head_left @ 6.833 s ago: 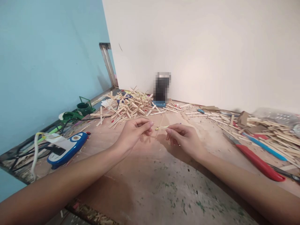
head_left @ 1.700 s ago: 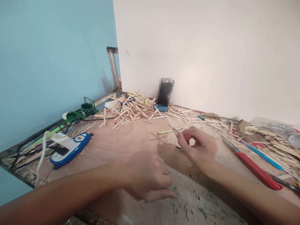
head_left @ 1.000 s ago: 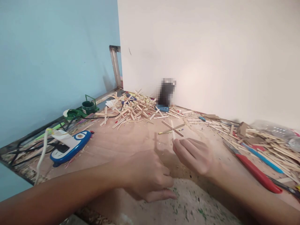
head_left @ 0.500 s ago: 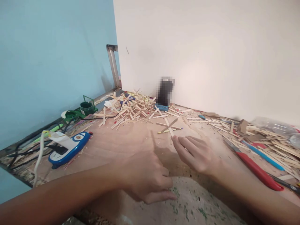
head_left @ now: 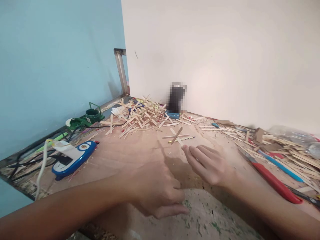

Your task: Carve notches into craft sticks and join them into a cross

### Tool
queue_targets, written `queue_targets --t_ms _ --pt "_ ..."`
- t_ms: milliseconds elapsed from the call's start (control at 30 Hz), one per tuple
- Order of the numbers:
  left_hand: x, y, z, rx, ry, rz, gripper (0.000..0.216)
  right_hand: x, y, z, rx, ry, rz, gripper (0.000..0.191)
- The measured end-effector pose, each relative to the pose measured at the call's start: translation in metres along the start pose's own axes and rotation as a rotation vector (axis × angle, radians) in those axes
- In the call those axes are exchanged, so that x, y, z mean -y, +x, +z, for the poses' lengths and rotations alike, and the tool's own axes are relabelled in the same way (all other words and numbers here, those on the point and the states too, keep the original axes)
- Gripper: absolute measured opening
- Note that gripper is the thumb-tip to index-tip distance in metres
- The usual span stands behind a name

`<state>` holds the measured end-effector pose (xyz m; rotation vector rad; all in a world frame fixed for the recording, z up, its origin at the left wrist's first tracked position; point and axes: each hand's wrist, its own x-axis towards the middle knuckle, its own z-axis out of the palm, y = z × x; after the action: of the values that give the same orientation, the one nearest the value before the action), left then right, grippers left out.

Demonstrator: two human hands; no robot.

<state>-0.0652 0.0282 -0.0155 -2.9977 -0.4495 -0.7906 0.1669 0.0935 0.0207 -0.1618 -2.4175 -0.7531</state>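
A star of crossed craft sticks (head_left: 176, 136) is pinched by one stick's near end in my right hand (head_left: 206, 164). It is held over the table, in front of a yellow patterned pencil (head_left: 185, 139). My left hand (head_left: 158, 190) is lower and to the left, its back towards me. Its fingers are curled, with the lowest digit stretched to the right. Whatever it may hold is hidden. A big pile of craft sticks (head_left: 143, 116), many joined in crosses, lies beyond the hands.
At right are loose sticks (head_left: 297, 160), a red-handled tool (head_left: 276, 183), a blue pen (head_left: 281, 166) and scissors (head_left: 308, 198). A blue-and-white power strip (head_left: 75, 160) with cables is at left. Behind it stands a green holder (head_left: 92, 115). A pixelated dark object (head_left: 176, 98) leans against the wall.
The stick star has turned and tilted in my right hand, its crossing shifting slightly left. More of the pencil behind it shows. My left hand has hardly moved.
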Motion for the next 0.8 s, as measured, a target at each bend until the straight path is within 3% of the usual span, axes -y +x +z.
queue_targets --t_ms 800 --pt "0.0006 -0.0007 -0.0007 0.003 -0.007 0.011 0.046 0.0002 -0.0042 0.0008 0.018 0.087 0.025 0.023"
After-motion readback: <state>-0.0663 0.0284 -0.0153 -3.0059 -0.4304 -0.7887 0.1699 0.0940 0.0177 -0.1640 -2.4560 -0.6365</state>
